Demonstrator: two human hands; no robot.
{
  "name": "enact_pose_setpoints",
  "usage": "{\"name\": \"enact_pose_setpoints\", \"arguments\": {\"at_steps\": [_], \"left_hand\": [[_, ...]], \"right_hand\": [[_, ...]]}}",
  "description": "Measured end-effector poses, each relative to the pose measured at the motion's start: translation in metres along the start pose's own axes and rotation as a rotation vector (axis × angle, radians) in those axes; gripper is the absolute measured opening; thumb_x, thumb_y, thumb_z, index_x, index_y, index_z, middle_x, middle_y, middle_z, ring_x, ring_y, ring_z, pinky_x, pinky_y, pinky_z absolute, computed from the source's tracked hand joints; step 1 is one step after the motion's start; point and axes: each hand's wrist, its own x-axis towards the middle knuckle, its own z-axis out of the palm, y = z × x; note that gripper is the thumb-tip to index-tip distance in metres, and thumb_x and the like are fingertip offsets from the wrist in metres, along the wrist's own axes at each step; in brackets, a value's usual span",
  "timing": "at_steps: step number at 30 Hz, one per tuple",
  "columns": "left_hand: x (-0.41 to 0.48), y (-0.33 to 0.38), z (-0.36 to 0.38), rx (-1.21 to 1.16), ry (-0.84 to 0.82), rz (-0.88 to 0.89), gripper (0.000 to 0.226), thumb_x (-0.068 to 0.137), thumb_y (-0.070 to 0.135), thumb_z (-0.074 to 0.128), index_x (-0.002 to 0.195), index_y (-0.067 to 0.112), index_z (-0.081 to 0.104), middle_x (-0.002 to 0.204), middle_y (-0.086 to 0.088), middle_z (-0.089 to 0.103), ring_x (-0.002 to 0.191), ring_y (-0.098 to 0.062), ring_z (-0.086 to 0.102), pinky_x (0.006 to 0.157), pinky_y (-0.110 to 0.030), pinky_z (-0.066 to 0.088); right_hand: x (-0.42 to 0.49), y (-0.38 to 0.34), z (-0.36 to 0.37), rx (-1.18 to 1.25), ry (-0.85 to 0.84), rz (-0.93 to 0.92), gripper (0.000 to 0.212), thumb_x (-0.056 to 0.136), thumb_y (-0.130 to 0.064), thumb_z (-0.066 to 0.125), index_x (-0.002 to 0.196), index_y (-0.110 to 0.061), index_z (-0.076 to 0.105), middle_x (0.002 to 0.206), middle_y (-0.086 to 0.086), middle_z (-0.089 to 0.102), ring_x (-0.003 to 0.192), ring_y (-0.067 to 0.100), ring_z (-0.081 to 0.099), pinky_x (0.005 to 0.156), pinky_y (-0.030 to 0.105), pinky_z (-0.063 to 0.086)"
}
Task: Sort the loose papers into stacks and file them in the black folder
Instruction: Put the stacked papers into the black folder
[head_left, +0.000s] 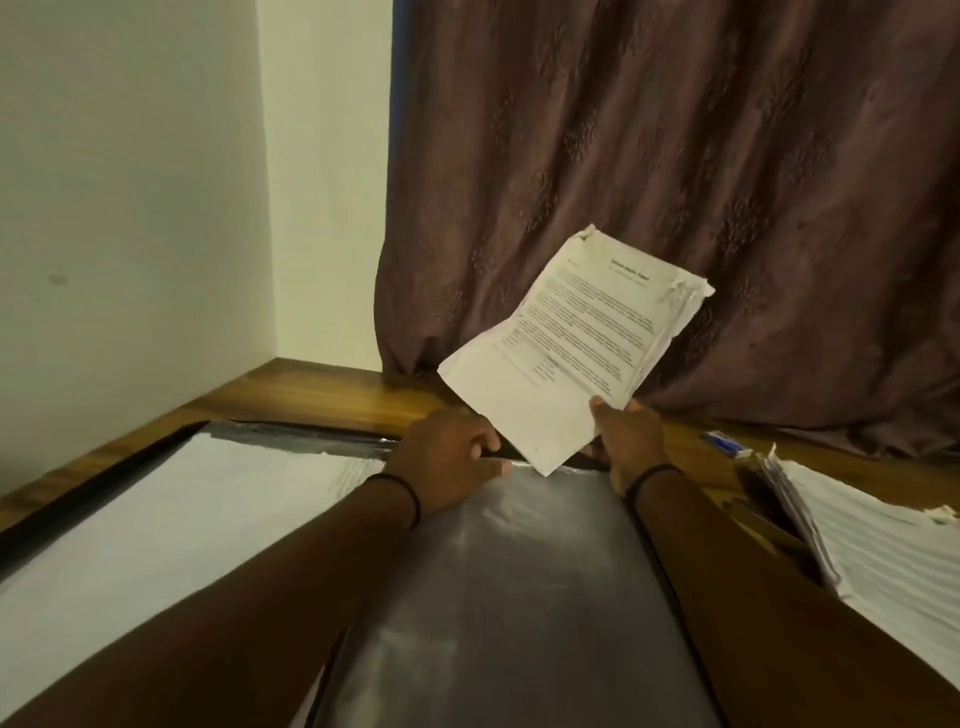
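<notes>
Now: right hand (631, 436) pinches the sheaf of papers (571, 343) near its lower edge, thumb on top. The sheaf is in the air, its long axis tilting up and away to the right. Left hand (447, 457) curls its fingers over the top edge of the empty plastic sleeve (519, 571) in the black folder (78, 499). The sheaf's low corner hangs just above that opening, beside the left fingers.

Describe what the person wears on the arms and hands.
No sleeves or gloves show on the left hand or the right hand. One thin black band circles the left wrist, a second black band the right wrist. I see no watch or ring.
</notes>
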Motion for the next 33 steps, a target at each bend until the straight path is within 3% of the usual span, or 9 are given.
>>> {"name": "enact_pose_setpoints", "arguments": {"at_steps": [4, 10, 13, 16, 21, 23, 26, 30, 33], "left_hand": [[0.004, -0.001, 0.006, 0.032, -0.052, 0.014, 0.021, 0.077, 0.036, 0.078, 0.092, 0.025, 0.070, 0.086, 0.004, 0.062, 0.078, -0.013, 0.058, 0.072, -0.029, 0.048], [0.002, 0.005, 0.006, 0.006, -0.067, 0.022, 0.006, 0.077, 0.023, 0.074, 0.074, 0.026, 0.069, 0.072, 0.012, 0.062, 0.070, -0.006, 0.058, 0.067, -0.026, 0.046], [0.009, 0.015, 0.003, -0.074, -0.096, -0.023, 0.013, 0.078, 0.015, 0.076, 0.082, 0.024, 0.068, 0.072, 0.011, 0.063, 0.070, -0.008, 0.060, 0.068, -0.021, 0.046], [0.015, 0.030, 0.007, -0.114, -0.152, -0.029, 0.006, 0.080, 0.010, 0.074, 0.082, 0.016, 0.073, 0.068, 0.013, 0.062, 0.066, -0.005, 0.058, 0.067, -0.018, 0.046], [0.010, 0.034, 0.017, -0.023, -0.065, 0.007, 0.016, 0.089, 0.011, 0.058, 0.081, 0.014, 0.071, 0.080, 0.003, 0.070, 0.075, -0.010, 0.060, 0.066, -0.020, 0.043], [0.010, 0.034, 0.017, -0.031, -0.008, 0.011, 0.016, 0.094, 0.014, 0.053, 0.084, 0.017, 0.065, 0.076, 0.006, 0.068, 0.071, -0.007, 0.058, 0.061, -0.015, 0.037], [0.009, 0.034, 0.017, 0.013, 0.039, 0.062, 0.013, 0.098, 0.021, 0.048, 0.088, 0.021, 0.056, 0.073, 0.007, 0.066, 0.068, -0.010, 0.058, 0.061, -0.026, 0.041], [0.008, 0.032, 0.019, 0.003, 0.036, 0.114, 0.011, 0.095, 0.027, 0.038, 0.090, 0.023, 0.047, 0.071, 0.002, 0.065, 0.066, -0.021, 0.058, 0.062, -0.043, 0.049], [0.007, 0.033, 0.019, 0.030, 0.028, 0.175, 0.009, 0.090, 0.025, 0.037, 0.090, 0.023, 0.046, 0.071, -0.001, 0.060, 0.065, -0.023, 0.054, 0.061, -0.047, 0.048]], "right_hand": [[0.003, -0.001, -0.002, 0.066, 0.020, -0.036, 0.014, 0.097, -0.009, 0.059, 0.110, -0.013, 0.062, 0.111, 0.011, 0.069, 0.093, 0.026, 0.067, 0.080, 0.050, 0.058], [0.002, 0.002, 0.000, 0.059, 0.083, -0.073, 0.019, 0.095, -0.007, 0.061, 0.113, -0.010, 0.065, 0.114, 0.011, 0.069, 0.103, 0.030, 0.068, 0.089, 0.053, 0.056], [0.002, 0.000, 0.000, 0.056, 0.095, -0.068, 0.016, 0.095, -0.009, 0.062, 0.110, -0.012, 0.065, 0.113, 0.011, 0.070, 0.099, 0.028, 0.068, 0.084, 0.051, 0.058], [0.004, 0.001, -0.003, 0.056, 0.121, -0.077, 0.013, 0.095, -0.011, 0.062, 0.107, -0.014, 0.066, 0.109, 0.011, 0.071, 0.090, 0.027, 0.069, 0.076, 0.048, 0.060], [0.001, -0.004, -0.008, 0.070, 0.217, -0.166, 0.024, 0.095, -0.009, 0.062, 0.117, -0.005, 0.066, 0.109, 0.006, 0.068, 0.102, 0.026, 0.066, 0.092, 0.044, 0.056], [0.000, -0.008, -0.007, 0.091, 0.229, -0.206, 0.021, 0.095, -0.010, 0.062, 0.115, -0.008, 0.066, 0.104, 0.004, 0.068, 0.095, 0.024, 0.068, 0.082, 0.041, 0.059], [-0.002, -0.020, -0.001, 0.149, 0.154, -0.207, 0.007, 0.097, -0.012, 0.060, 0.103, -0.015, 0.062, 0.097, 0.006, 0.068, 0.071, 0.015, 0.067, 0.058, 0.034, 0.058], [-0.011, -0.035, 0.002, 0.117, -0.038, -0.139, 0.006, 0.098, -0.014, 0.059, 0.102, -0.018, 0.060, 0.105, 0.007, 0.069, 0.086, 0.023, 0.069, 0.061, 0.037, 0.060], [-0.013, -0.034, 0.000, 0.000, -0.115, -0.119, 0.009, 0.098, -0.012, 0.058, 0.105, -0.015, 0.063, 0.113, 0.016, 0.069, 0.095, 0.028, 0.069, 0.068, 0.039, 0.060]]}}
